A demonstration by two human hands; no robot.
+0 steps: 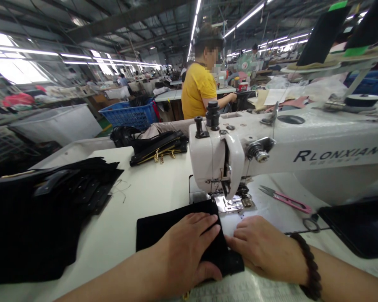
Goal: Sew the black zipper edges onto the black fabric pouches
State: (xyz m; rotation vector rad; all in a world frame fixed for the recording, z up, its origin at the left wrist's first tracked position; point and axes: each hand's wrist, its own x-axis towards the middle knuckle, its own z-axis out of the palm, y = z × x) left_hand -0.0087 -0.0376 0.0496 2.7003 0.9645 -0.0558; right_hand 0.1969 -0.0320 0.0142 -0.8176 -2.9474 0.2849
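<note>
A folded black fabric piece (154, 228) lies on the sewing table, its far right corner close to the presser foot (236, 203) of a white sewing machine (208, 155). My left hand (189, 247) rests flat on top of the fabric with fingers stretched out and thumb apart. At the fabric's right edge is my right hand (261, 247), its fingers curled together and touching the edge; whether they pinch the cloth is partly hidden. A bit of gold metal (185, 295) shows under my left wrist.
Pink-handled thread snips (285, 200) and a dark phone-like slab (359, 226) lie to the right. Stacked black pieces (34, 222) cover the left side; zippered black pieces (159, 147) lie behind. Farther off are a blue crate (129, 115) and a person in yellow (198, 90).
</note>
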